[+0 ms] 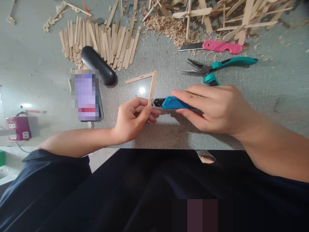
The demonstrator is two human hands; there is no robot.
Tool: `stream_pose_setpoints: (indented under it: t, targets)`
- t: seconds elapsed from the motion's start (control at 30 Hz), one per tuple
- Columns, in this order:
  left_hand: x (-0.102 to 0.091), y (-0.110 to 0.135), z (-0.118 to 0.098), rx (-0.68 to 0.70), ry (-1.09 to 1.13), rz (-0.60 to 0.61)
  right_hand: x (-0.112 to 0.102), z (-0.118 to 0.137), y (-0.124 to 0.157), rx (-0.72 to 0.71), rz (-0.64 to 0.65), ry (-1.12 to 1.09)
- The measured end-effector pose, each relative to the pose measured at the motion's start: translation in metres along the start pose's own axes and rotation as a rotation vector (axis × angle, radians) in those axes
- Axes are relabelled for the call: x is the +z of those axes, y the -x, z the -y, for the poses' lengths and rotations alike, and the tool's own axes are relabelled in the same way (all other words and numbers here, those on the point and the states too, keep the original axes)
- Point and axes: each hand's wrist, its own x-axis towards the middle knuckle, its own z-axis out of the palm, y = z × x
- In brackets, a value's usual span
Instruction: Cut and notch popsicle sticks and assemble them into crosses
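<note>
My left hand (135,117) pinches the lower end of a flat wooden stick (153,86), which stands almost upright over the grey table (36,71). My right hand (212,108) is wrapped round a blue utility knife (175,103). The knife's dark blade tip (158,102) touches the stick just above my left fingers. Both hands hover near the table's front edge.
A second loose stick (138,78) lies behind the hands. Further back are a pile of sticks (101,42), a black case (98,66), a phone (85,95), wood shavings (171,29), a pink knife (214,46) and teal pliers (217,66). More sticks lie scattered at the back right.
</note>
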Motion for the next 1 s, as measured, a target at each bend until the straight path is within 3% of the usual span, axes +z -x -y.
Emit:
stream_pose_setpoints:
  t: [0.13,0.23,0.37,0.43,0.73,1.0]
  targets:
    - [0.0,0.0,-0.003,-0.031,0.032,0.001,-0.001,0.001,-0.001,0.061,0.036,-0.029]
    - [0.0,0.001,-0.005,-0.086,0.035,-0.013,0.001,-0.002,-0.002,0.035,-0.063,0.014]
    - [0.0,0.002,-0.008,-0.115,0.014,-0.006,0.0,-0.013,-0.006,0.062,-0.285,0.085]
    - [0.0,0.002,-0.008,-0.11,0.04,-0.013,-0.002,-0.017,-0.007,0.055,-0.314,0.062]
    - [0.0,0.001,-0.007,-0.08,0.043,-0.023,0.004,0.0,0.001,0.063,0.036,-0.004]
    - [-0.001,0.0,-0.002,-0.097,0.018,-0.021,0.01,-0.004,0.001,0.067,-0.001,-0.029]
